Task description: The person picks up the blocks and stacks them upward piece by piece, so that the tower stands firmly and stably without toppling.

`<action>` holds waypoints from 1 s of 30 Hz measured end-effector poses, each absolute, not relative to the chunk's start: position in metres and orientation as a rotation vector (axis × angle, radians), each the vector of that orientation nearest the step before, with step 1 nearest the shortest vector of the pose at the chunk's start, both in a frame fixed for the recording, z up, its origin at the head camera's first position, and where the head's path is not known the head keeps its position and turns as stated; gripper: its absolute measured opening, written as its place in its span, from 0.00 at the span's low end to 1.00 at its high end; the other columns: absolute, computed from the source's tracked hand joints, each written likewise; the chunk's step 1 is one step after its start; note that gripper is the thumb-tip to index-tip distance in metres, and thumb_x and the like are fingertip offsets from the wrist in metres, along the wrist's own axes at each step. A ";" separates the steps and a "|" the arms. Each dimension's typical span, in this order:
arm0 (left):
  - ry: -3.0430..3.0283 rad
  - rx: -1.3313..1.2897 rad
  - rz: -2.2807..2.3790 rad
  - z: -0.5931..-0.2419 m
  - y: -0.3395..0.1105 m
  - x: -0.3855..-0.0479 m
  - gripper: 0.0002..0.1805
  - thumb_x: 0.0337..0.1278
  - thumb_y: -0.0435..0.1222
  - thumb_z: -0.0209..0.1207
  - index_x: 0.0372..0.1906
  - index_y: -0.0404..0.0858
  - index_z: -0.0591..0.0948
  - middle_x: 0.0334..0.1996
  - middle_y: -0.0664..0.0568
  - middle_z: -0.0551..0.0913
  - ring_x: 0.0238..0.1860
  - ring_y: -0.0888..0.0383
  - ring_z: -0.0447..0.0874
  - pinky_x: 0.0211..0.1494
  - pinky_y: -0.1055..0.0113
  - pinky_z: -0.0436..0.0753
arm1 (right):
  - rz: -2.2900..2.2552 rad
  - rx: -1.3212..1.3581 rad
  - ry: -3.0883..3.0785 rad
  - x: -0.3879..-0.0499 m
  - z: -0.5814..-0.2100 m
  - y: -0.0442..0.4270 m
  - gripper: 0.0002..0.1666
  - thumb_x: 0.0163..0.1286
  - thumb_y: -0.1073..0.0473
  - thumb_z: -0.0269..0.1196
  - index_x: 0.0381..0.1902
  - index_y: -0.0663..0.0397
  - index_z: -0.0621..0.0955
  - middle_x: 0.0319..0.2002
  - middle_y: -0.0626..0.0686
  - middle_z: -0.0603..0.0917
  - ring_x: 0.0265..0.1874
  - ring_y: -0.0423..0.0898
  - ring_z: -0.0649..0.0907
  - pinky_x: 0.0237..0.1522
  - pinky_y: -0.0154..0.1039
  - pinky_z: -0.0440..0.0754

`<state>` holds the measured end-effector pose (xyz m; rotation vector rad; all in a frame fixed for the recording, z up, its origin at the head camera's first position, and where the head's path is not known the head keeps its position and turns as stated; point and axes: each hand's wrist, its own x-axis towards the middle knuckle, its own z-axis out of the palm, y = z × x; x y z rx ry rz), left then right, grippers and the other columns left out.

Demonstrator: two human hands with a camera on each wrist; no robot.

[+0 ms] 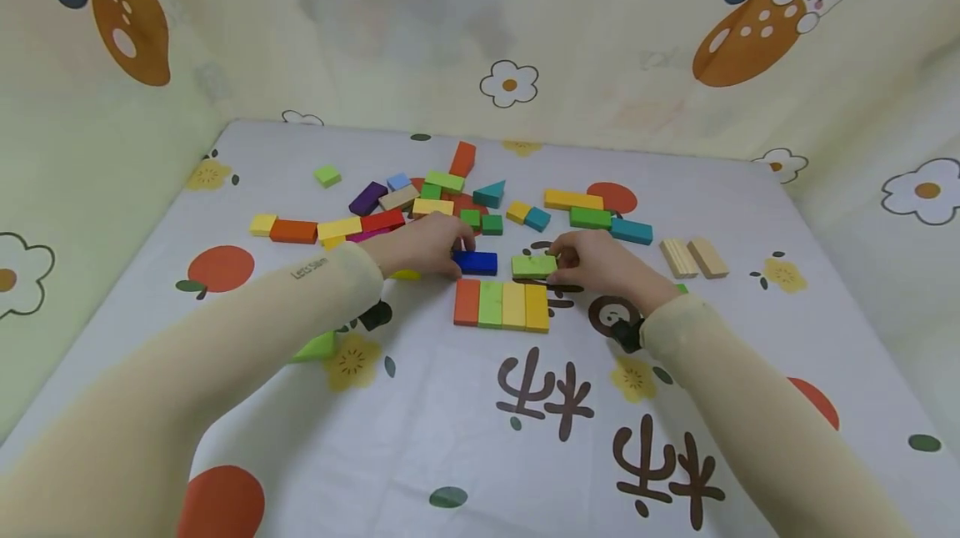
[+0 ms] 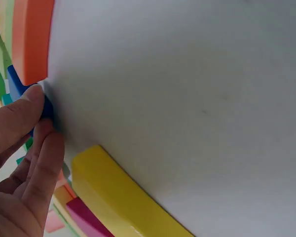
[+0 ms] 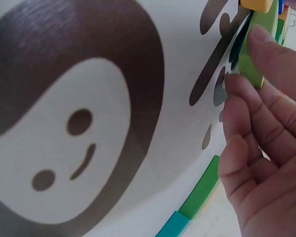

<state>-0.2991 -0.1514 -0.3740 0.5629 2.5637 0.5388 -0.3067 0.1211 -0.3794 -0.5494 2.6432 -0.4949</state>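
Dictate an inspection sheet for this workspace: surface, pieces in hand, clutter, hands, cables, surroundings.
Surface: white cloth printed with fruit and flowers.
Job's things: dark-blue rectangular block and light-green rectangular block, apart, just beyond a row of four coloured rectangular blocks.
Clutter: loose multicoloured blocks farther back; two wood-toned rectangular blocks at right.
Hands: left hand pinches the blue block; right hand pinches the light-green one.
Cables: nothing seen.
Surroundings: cream printed fabric behind and at both sides.
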 end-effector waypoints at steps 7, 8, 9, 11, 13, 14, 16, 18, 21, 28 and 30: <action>2.499 0.494 0.620 -0.371 -0.150 -0.303 0.19 0.73 0.33 0.58 0.65 0.41 0.80 0.57 0.45 0.82 0.60 0.51 0.77 0.68 0.59 0.78 | -0.592 -0.530 2.584 -0.309 -0.382 0.122 0.23 0.73 0.53 0.67 0.62 0.54 0.82 0.40 0.53 0.84 0.39 0.50 0.78 0.40 0.37 0.77; 2.497 0.488 0.630 -0.372 -0.151 -0.304 0.18 0.73 0.33 0.58 0.64 0.41 0.81 0.56 0.45 0.82 0.60 0.51 0.77 0.67 0.59 0.78 | -0.602 -0.536 2.582 -0.309 -0.382 0.122 0.22 0.73 0.54 0.66 0.62 0.54 0.82 0.40 0.53 0.84 0.39 0.50 0.78 0.40 0.37 0.77; 2.497 0.484 0.639 -0.372 -0.151 -0.304 0.18 0.73 0.33 0.58 0.64 0.42 0.81 0.56 0.45 0.82 0.59 0.51 0.77 0.67 0.60 0.79 | -0.609 -0.543 2.580 -0.308 -0.382 0.122 0.22 0.73 0.54 0.66 0.62 0.54 0.82 0.39 0.54 0.83 0.39 0.50 0.78 0.40 0.38 0.77; 2.501 0.483 0.652 -0.373 -0.151 -0.304 0.18 0.73 0.33 0.59 0.64 0.42 0.81 0.56 0.45 0.82 0.59 0.51 0.77 0.66 0.60 0.79 | -0.618 -0.543 2.580 -0.307 -0.382 0.122 0.22 0.73 0.54 0.66 0.62 0.54 0.82 0.39 0.54 0.83 0.39 0.50 0.78 0.40 0.38 0.76; 2.502 0.488 0.662 -0.373 -0.152 -0.304 0.18 0.72 0.33 0.59 0.63 0.43 0.82 0.55 0.46 0.82 0.58 0.51 0.77 0.65 0.60 0.79 | -0.625 -0.538 2.581 -0.307 -0.383 0.121 0.21 0.73 0.54 0.66 0.62 0.54 0.83 0.38 0.53 0.83 0.39 0.50 0.78 0.40 0.38 0.76; 2.501 0.492 0.666 -0.373 -0.152 -0.304 0.18 0.72 0.33 0.59 0.63 0.43 0.82 0.55 0.46 0.82 0.57 0.51 0.77 0.65 0.60 0.79 | -0.627 -0.536 2.580 -0.306 -0.383 0.121 0.21 0.74 0.54 0.66 0.61 0.54 0.83 0.39 0.53 0.83 0.39 0.50 0.78 0.41 0.38 0.76; 2.498 0.496 0.673 -0.374 -0.153 -0.305 0.17 0.72 0.33 0.59 0.63 0.43 0.82 0.55 0.46 0.82 0.57 0.51 0.77 0.64 0.60 0.79 | -0.630 -0.542 2.579 -0.306 -0.383 0.120 0.21 0.74 0.54 0.65 0.61 0.54 0.83 0.40 0.53 0.84 0.41 0.50 0.78 0.43 0.39 0.77; 2.491 0.493 0.680 -0.374 -0.153 -0.305 0.17 0.73 0.33 0.59 0.62 0.43 0.82 0.54 0.46 0.82 0.56 0.51 0.77 0.64 0.61 0.79 | -0.636 -0.553 2.575 -0.305 -0.383 0.120 0.20 0.74 0.55 0.65 0.61 0.53 0.83 0.43 0.54 0.85 0.42 0.50 0.78 0.45 0.39 0.78; 2.482 0.484 0.686 -0.375 -0.154 -0.304 0.17 0.72 0.33 0.59 0.62 0.42 0.82 0.53 0.46 0.83 0.55 0.51 0.77 0.64 0.61 0.79 | -0.641 -0.569 2.564 -0.305 -0.385 0.119 0.20 0.74 0.55 0.65 0.62 0.53 0.83 0.46 0.54 0.86 0.43 0.51 0.79 0.47 0.40 0.79; 2.480 0.485 0.685 -0.376 -0.154 -0.301 0.18 0.72 0.35 0.60 0.62 0.41 0.82 0.54 0.47 0.83 0.56 0.52 0.78 0.64 0.62 0.80 | -0.637 -0.564 2.550 -0.306 -0.388 0.120 0.20 0.74 0.55 0.64 0.61 0.51 0.83 0.48 0.53 0.87 0.44 0.50 0.79 0.48 0.40 0.79; 2.478 0.480 0.686 -0.376 -0.154 -0.300 0.18 0.71 0.35 0.61 0.62 0.40 0.82 0.54 0.47 0.83 0.56 0.52 0.78 0.64 0.62 0.80 | -0.635 -0.566 2.544 -0.306 -0.388 0.121 0.19 0.75 0.56 0.64 0.61 0.51 0.83 0.48 0.53 0.87 0.44 0.50 0.79 0.47 0.39 0.79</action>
